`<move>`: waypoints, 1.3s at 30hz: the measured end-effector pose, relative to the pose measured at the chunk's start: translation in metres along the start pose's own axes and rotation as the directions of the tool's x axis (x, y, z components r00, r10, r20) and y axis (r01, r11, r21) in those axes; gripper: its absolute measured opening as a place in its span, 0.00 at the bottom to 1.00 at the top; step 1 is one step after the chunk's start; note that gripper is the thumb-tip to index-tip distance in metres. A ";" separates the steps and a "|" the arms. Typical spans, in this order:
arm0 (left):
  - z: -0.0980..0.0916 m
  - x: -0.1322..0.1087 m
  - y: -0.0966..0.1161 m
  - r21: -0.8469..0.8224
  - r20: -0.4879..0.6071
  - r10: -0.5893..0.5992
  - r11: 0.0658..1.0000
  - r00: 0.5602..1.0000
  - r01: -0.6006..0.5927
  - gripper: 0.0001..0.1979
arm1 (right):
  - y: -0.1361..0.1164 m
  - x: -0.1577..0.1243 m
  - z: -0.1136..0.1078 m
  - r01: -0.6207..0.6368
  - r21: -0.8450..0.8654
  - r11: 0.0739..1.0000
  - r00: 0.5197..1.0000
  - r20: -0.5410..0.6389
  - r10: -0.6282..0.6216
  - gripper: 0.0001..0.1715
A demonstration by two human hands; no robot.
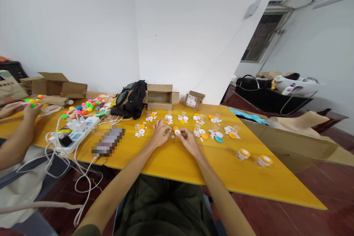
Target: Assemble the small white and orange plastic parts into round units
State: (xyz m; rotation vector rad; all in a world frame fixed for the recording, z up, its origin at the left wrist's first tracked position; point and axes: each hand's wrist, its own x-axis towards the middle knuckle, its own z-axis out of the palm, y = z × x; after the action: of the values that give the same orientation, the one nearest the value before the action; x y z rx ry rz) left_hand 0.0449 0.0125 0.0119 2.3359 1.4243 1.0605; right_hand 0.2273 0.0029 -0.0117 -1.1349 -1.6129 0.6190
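My right hand (pixel 188 141) pinches a small white disc (pixel 177 132) between thumb and fingers above the table. My left hand (pixel 160 133) is beside it, its fingers curled together; whatever they hold is hidden. An orange ring-shaped lid (pixel 175 128) shows just behind the disc. A tiny white piece (pixel 173 136) lies on the table between the hands. Around them are groups of clear plastic cups, orange lids, white discs and small dotted white pieces. One group, right of my right hand, has a teal lid (pixel 218 139).
Two closed jars with orange lids (pixel 244 152) stand on the right of the yellow table (pixel 177 166). Cardboard boxes (pixel 159 96) and a black bag (pixel 135 99) line the wall. At left are a phone (pixel 109 142), a power strip (pixel 77 134), cables and a co-worker's hands (pixel 31 110) with colourful balls.
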 end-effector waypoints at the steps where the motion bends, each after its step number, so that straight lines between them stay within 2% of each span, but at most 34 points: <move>1: -0.001 0.001 0.000 -0.018 -0.019 -0.024 1.000 1.000 0.023 0.09 | 0.001 0.000 0.000 0.014 -0.028 1.000 1.000 0.005 -0.014 0.19; 6: -0.003 0.002 -0.001 -0.073 -0.077 -0.080 0.995 0.994 0.075 0.09 | 0.001 -0.002 0.003 0.107 -0.184 0.977 0.994 0.050 -0.099 0.10; 12: -0.003 0.002 0.002 -0.050 -0.039 -0.057 0.997 0.998 0.055 0.08 | -0.002 -0.002 0.004 0.174 -0.269 0.947 0.983 0.100 -0.152 0.08; 20: -0.003 0.001 0.002 -0.019 0.000 -0.005 1.000 1.000 0.005 0.08 | -0.004 0.000 0.003 0.227 -0.302 0.926 0.970 0.154 -0.187 0.06; 27: -0.001 0.000 0.003 0.014 0.059 -0.008 1.000 0.998 0.007 0.09 | -0.002 0.000 0.002 0.254 -0.333 0.908 0.960 0.200 -0.195 0.06; 39: 0.001 0.000 0.002 0.015 0.077 0.028 0.999 0.997 -0.029 0.09 | 0.001 0.000 0.001 0.270 -0.386 0.882 0.955 0.224 -0.195 0.06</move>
State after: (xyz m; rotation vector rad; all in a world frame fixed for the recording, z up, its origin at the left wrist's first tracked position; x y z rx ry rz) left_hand 0.0472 0.0114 0.0119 2.3882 1.3810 0.9584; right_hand 0.2268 0.0037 -0.0127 -1.1824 -2.0679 0.2253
